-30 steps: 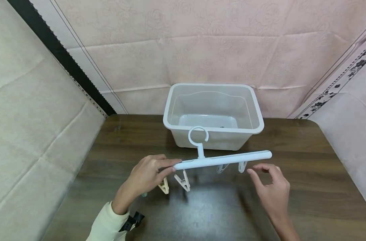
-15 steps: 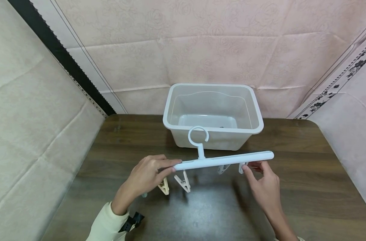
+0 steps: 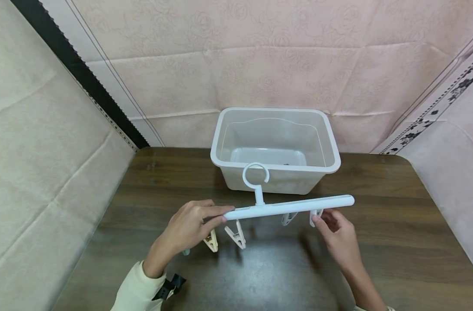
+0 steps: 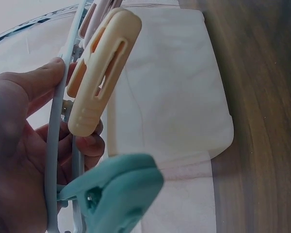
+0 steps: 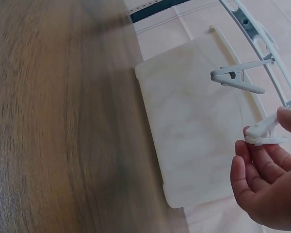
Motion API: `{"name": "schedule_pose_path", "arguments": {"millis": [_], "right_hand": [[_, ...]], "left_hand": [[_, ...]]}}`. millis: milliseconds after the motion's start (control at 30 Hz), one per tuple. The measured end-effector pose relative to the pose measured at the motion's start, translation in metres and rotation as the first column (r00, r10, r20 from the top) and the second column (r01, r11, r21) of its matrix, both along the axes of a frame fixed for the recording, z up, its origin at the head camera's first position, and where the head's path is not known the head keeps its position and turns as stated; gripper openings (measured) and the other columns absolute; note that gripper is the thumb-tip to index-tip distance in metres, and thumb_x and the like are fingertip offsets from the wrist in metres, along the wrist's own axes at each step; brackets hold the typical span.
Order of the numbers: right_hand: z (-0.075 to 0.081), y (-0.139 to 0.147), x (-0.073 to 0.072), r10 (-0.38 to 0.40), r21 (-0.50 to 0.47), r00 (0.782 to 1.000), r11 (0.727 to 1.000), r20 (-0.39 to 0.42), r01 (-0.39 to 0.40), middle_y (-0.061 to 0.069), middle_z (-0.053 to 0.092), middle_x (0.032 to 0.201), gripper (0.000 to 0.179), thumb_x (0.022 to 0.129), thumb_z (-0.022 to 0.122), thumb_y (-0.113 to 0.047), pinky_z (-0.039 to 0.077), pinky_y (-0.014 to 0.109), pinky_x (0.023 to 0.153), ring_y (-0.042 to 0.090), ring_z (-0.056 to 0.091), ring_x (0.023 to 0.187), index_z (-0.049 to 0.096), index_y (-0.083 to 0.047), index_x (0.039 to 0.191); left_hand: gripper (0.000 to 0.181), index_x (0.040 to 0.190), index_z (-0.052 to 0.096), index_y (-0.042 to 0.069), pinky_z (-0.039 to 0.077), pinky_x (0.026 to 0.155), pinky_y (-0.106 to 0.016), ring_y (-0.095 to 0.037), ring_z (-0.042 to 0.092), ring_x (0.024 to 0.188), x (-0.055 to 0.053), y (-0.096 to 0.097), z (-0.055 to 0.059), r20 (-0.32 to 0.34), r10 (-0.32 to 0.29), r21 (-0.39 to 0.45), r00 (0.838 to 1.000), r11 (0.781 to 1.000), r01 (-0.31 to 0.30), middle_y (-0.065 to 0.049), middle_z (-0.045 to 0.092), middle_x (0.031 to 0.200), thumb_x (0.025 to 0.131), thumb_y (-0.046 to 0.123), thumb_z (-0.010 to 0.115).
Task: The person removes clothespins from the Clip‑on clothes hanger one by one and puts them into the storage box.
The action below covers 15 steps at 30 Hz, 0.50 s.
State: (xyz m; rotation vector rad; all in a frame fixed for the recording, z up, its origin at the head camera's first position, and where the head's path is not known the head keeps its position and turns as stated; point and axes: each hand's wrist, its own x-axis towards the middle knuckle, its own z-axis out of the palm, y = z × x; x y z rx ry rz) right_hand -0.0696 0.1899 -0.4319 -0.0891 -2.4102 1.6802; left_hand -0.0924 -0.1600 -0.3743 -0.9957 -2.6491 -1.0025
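Note:
A pale blue clip hanger [image 3: 287, 207] is held above the table, its hook upward and its bar slightly higher at the right. My left hand [image 3: 193, 222] grips the bar's left part. Below that hand hang a cream clip [image 4: 104, 73] and a teal clip [image 4: 126, 194]; a whitish clip [image 3: 236, 235] hangs just to the right. My right hand [image 3: 339, 237] pinches a white clip [image 5: 264, 131] near the bar's right end between thumb and fingers. Beside it hangs a grey clip [image 5: 237, 77], touched by neither hand.
Behind the hanger, a light grey plastic bin [image 3: 275, 179] stands at the back of the brown wooden table [image 3: 174, 172]. Pale patterned cloth [image 3: 283, 65] hangs behind and at both sides. A black strap [image 3: 170, 287] is at the left wrist.
My right hand has moved left and taken hold of the white clip at the bar's right end. My left hand stays in place on the hanger.

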Motion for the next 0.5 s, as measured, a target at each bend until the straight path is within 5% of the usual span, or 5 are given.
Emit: {"name": "schedule_pose_path", "arguments": {"millis": [300,500], "right_hand": [[-0.0020,0.0017,-0.0004,0.029,-0.107,1.000,0.994,-0.011,-0.030,0.003,0.073,0.094,0.021,0.094,0.069,-0.001,0.052,0.018,0.072,0.006,0.066,0.083,0.060,0.008,0.111],[-0.0009,0.0041,-0.0020,0.108,-0.305,0.992,0.944,-0.068,-0.124,0.008,0.074,0.094,0.022,0.096,0.063,0.005,0.053,0.020,0.077,0.014,0.072,0.086,0.049,0.016,0.109]], "left_hand": [[0.031,0.121,0.075,0.015,0.038,0.046,-0.021,0.001,0.040,0.055,-0.0016,-0.0006,-0.0009,0.003,0.001,0.000,1.000,1.000,-0.001,0.006,0.068,0.085,0.090,0.012,0.076],[0.031,0.121,0.075,0.015,0.038,0.046,-0.021,0.001,0.040,0.055,-0.0027,-0.0013,-0.0003,-0.001,0.006,0.000,1.000,1.000,-0.006,0.007,0.066,0.084,0.090,0.012,0.076]]}}
